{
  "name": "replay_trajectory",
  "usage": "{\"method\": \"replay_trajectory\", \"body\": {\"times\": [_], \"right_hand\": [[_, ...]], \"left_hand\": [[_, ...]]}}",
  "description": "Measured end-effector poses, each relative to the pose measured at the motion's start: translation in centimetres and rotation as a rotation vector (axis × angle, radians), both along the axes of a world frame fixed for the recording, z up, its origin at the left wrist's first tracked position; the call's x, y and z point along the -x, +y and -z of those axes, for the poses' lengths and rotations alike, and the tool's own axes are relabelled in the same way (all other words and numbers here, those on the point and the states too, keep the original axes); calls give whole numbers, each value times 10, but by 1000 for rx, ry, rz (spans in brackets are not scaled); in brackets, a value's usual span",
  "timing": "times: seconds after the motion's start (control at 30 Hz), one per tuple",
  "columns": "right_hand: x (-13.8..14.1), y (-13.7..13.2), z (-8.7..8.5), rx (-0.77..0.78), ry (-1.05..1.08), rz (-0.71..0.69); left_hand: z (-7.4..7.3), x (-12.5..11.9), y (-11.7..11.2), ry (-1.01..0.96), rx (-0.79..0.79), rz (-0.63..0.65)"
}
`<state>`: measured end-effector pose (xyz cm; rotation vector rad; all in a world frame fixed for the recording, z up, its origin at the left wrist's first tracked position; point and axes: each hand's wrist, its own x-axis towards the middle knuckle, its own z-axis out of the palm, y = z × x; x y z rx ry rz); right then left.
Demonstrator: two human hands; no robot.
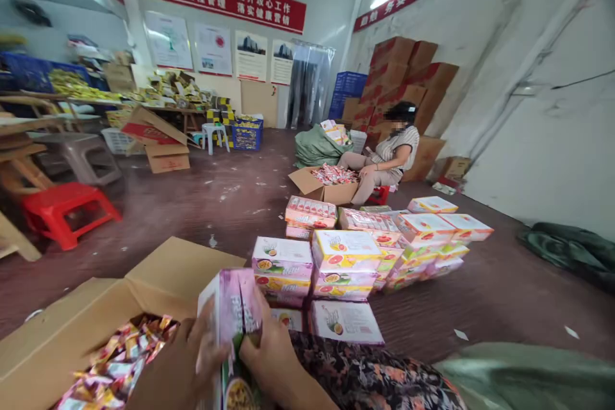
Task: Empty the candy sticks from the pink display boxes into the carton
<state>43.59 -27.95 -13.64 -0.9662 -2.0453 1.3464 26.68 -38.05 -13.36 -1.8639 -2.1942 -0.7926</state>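
A purple and white printed carton [235, 307] with a passion fruit picture stands tilted between my two hands, over my lap. My left hand [202, 339], somewhat blurred, grips its left side. On the opposite side, my right hand [266, 333] presses its fingers and thumb against the carton near a gap in its front. To the left, a large open cardboard box [168, 269] holds many small wrapped packets [127, 352]. The carton's inside is hidden from this angle.
Stacked printed cartons [343, 253] stand ahead on the floor. Beyond them a person [394, 147] sits beside an open box of packets [341, 192]. A red stool [70, 208] is at left; green sacking [533, 375] lies at lower right.
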Motion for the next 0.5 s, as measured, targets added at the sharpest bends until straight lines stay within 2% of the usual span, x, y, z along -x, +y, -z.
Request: {"method": "replay_trajectory", "body": {"times": [0.1, 0.2, 0.3, 0.43, 0.5], "right_hand": [[10, -7, 6, -76, -92, -101], [12, -7, 3, -151, -93, -195], [11, -4, -4, -177, -22, -296], [9, -3, -4, -174, -55, -341], [6, -5, -2, -154, -114, -358]], "left_hand": [[-5, 1, -19, 474, -223, 186], [-23, -2, -24, 637, -258, 417], [-31, -4, -19, 557, -99, 536], [-32, -9, -7, 520, 233, 513], [-38, -14, -4, 540, 356, 543]]}}
